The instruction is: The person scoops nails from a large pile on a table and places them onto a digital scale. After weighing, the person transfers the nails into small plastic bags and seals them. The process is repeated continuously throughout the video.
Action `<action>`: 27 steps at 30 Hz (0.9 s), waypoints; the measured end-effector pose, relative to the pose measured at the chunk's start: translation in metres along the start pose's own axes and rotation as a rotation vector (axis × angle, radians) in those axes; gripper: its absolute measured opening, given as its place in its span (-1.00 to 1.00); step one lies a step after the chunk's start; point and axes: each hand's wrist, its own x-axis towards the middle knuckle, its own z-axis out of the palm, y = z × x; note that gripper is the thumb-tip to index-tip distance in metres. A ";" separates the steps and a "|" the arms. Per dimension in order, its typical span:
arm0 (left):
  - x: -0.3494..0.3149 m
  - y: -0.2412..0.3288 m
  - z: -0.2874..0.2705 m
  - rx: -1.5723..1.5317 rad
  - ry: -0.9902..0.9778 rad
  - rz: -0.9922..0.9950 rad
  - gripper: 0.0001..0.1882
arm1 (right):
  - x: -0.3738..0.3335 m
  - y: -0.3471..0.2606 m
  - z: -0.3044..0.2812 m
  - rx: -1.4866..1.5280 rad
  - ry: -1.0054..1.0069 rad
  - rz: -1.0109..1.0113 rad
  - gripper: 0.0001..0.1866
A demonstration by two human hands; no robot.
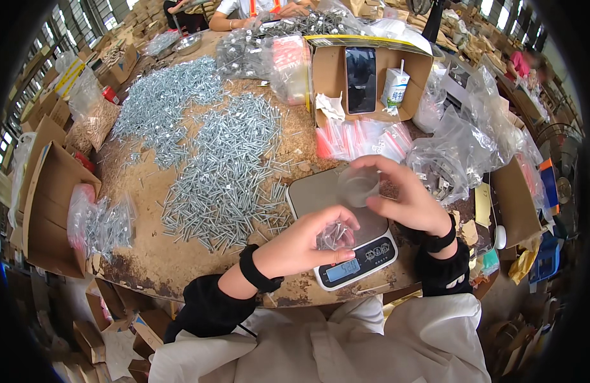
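While loose screws lie heaped across the table to the left, the left hand is closed around a small clear bag with a few screws in it, pinched just above the scale. To its right, the right hand grips a clear plastic cup by the rim over the scale's plate. Both look light; the bag is soft and slippery, best held at its mouth, and the cup is thin and easily crushed.

A small clear plastic cup is held tilted above the grey digital scale, its mouth turned downward. A small transparent bag with a few silvery screws inside is pinched just below it, over the scale's platform.
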 end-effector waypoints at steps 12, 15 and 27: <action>-0.003 0.006 0.001 0.123 -0.034 0.041 -0.77 | 0.019 0.038 -0.006 -0.402 -0.029 -0.198 -0.55; -0.003 0.005 0.002 0.123 -0.020 0.057 -0.76 | 0.019 0.047 0.000 -0.487 -0.017 -0.169 -0.56; -0.004 0.006 0.002 0.151 -0.016 0.057 -0.75 | 0.024 0.034 0.005 -0.379 -0.115 -0.264 -0.47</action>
